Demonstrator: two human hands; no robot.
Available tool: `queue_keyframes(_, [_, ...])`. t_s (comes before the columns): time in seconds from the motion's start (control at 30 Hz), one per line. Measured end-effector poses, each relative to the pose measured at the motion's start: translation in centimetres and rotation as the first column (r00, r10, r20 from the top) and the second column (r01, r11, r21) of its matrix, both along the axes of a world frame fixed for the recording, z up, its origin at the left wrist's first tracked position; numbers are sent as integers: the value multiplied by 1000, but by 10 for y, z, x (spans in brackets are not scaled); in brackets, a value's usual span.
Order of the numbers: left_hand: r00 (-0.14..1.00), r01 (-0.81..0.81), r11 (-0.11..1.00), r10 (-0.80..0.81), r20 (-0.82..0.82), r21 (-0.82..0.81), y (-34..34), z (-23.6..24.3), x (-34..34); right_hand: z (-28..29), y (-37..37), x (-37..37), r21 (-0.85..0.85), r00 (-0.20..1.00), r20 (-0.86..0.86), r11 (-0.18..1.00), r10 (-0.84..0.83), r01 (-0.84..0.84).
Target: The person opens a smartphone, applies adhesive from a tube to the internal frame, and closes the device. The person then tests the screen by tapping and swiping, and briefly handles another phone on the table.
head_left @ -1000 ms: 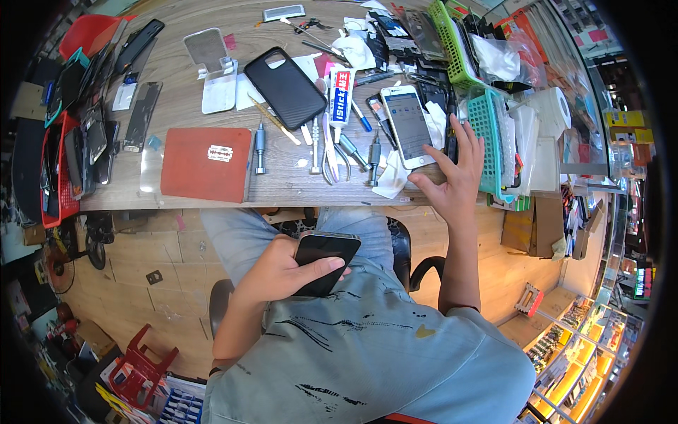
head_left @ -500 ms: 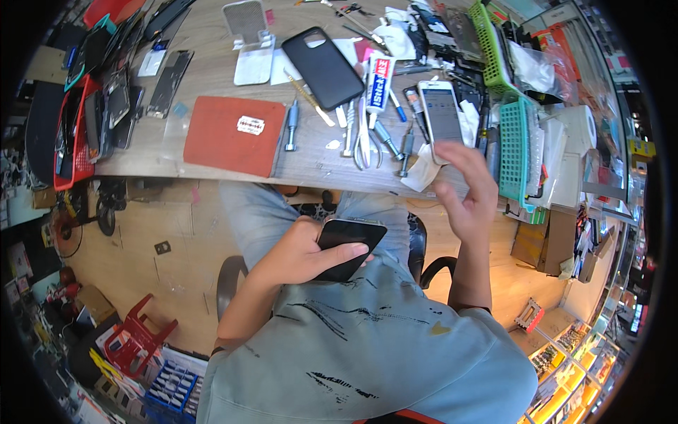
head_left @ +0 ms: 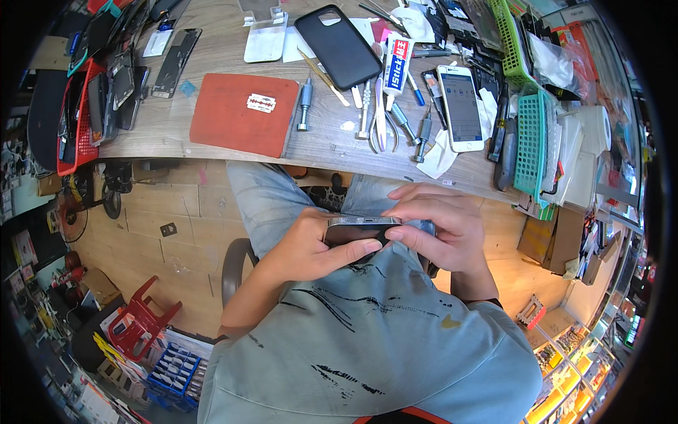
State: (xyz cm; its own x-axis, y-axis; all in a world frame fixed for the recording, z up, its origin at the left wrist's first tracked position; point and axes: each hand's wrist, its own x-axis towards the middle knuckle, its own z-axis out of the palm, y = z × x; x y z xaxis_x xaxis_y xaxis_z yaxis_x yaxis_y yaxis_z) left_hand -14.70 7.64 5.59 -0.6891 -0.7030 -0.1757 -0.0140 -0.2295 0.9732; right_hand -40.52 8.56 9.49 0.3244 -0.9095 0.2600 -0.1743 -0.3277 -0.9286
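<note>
A cluttered wooden workbench (head_left: 176,134) stands over wood-plank floor (head_left: 169,240), red stool (head_left: 138,328) nearby.

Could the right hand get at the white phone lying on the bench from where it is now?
Probably yes, but not freely: the right hand and left hand both grip the dark phone over the lap. The white phone lies uncovered near the bench's front edge.

Paint-streaked pale blue shirt, jeans

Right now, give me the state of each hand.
Left hand: closed on the dark phone, thumb along its near edge.
Right hand: also gripping the phone, fingers over its top.
</note>
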Motion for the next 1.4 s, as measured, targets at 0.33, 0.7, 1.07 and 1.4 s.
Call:
queue_keyframes(0.33, [988, -89, 996, 86, -125, -17, 2, 4, -7, 4, 1, 1, 48, 999, -47, 999, -17, 19])
queue_keyframes(0.7, [992, -62, 998, 61, -113, -7, 1, 5, -7, 0, -5, -12, 54, 997, -16, 996, 77, -76])
queue_keyframes(1.07, [989, -18, 993, 35, -142, 120, 3, 1, -12, -51, -52, -101, -546, 394, -631, 744, -668, 386])
queue_keyframes(1.4, [995, 10, 995, 1, -104, 102, 2, 1, -7, -59, -64, -103, -531, 355, -673, 757, -650, 380])
